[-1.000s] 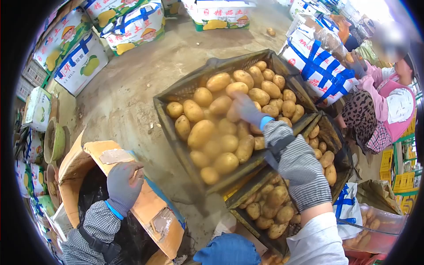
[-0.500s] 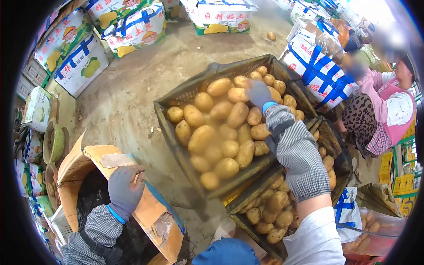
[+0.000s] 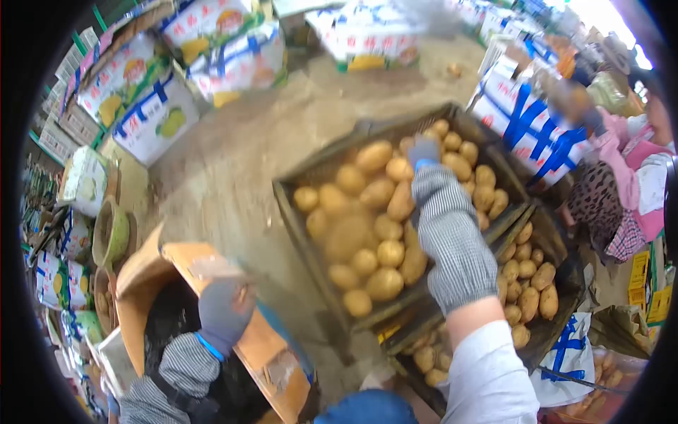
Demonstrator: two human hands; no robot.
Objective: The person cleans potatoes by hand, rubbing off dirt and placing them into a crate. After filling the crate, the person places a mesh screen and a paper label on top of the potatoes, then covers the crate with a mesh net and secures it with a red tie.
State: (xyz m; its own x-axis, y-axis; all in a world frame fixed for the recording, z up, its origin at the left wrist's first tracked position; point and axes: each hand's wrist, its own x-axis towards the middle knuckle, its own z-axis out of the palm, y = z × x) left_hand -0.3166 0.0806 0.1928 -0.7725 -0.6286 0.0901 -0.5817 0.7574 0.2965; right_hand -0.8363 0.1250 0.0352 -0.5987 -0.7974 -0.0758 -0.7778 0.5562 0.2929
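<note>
My right hand [image 3: 424, 152], in a grey glove and checked sleeve, reaches into the upper part of a large dark crate [image 3: 311, 263] of potatoes [image 3: 385, 284]. Its fingers are blurred and partly hidden among the potatoes, so their grip cannot be made out. Over the near edge of an open cardboard box [image 3: 261, 339] lined with black plastic [image 3: 169, 318] rests my left hand [image 3: 227, 311], also gloved in grey. Its fingers are curled, and whether anything is in them is unclear.
Two more crates of potatoes stand nearer, one at the right [image 3: 540, 321]. Printed white cartons [image 3: 159, 116] line the back and left. A person in pink [image 3: 621, 162] sits at the right beside a blue-taped carton [image 3: 530, 127]. A green basket [image 3: 113, 233] stands left.
The view has shifted, moving the scene right and down. My right hand has moved slightly left and toward the far edge of the crate. My left hand stays at the cardboard box.
</note>
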